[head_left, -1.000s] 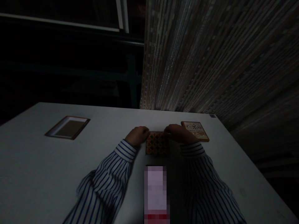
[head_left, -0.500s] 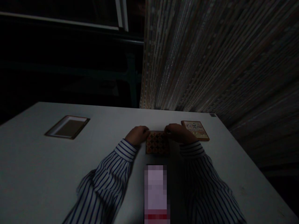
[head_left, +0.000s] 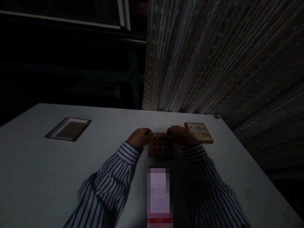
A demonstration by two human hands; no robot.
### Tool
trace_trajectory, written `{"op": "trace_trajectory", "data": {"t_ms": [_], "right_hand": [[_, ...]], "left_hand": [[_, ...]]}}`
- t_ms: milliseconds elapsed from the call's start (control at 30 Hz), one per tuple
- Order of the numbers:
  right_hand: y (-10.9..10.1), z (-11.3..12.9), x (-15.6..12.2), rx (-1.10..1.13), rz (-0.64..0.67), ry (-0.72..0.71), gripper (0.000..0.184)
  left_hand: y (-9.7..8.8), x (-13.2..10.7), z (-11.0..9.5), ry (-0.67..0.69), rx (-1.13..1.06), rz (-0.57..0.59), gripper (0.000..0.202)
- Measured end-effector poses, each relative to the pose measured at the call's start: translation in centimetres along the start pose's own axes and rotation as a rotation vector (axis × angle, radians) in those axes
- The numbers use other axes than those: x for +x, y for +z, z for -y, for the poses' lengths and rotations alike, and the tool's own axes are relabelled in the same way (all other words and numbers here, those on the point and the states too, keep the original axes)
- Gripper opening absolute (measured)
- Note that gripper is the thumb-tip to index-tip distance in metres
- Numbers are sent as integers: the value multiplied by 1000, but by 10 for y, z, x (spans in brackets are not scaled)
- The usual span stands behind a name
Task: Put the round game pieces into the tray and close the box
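Note:
A small dark tray of round wooden Chinese chess pieces (head_left: pixel 159 146) lies on the white table in front of me, the pieces set in close rows with reddish markings. At its far left corner is my left hand (head_left: pixel 140 137), fingers curled and closed on the edge. My right hand (head_left: pixel 181 135) grips the far right corner the same way, its fingers partly hidden behind the hand. Both wrists are in striped cuffs. Dim light blurs the finer detail of the pieces and fingertips.
An open shallow box part (head_left: pixel 71 129) with a reddish rim lies on the left of the white table (head_left: pixel 106 123). Beyond my right hand is a flat printed box lid (head_left: pixel 200 132). A string curtain (head_left: pixel 185 63) hangs behind the table, and a pixelated patch covers the near middle.

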State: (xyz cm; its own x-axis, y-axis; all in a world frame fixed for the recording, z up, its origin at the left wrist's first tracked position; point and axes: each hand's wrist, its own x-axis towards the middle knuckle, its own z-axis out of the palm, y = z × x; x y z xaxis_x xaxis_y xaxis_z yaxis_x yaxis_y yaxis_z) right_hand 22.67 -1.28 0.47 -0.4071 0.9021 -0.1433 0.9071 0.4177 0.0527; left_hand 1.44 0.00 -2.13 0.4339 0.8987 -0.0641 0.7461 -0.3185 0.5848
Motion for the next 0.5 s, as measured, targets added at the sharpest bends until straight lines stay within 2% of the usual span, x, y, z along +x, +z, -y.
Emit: {"op": "trace_trajectory", "data": {"t_ms": [233,500], "right_hand": [[-1,0,0,8,18,-2,24],[2,-6,-2,34,-28,-34,22]], "left_hand": [[-1,-1,-3,-11,19,2,31],[1,1,1,12,24,-2,32]]}}
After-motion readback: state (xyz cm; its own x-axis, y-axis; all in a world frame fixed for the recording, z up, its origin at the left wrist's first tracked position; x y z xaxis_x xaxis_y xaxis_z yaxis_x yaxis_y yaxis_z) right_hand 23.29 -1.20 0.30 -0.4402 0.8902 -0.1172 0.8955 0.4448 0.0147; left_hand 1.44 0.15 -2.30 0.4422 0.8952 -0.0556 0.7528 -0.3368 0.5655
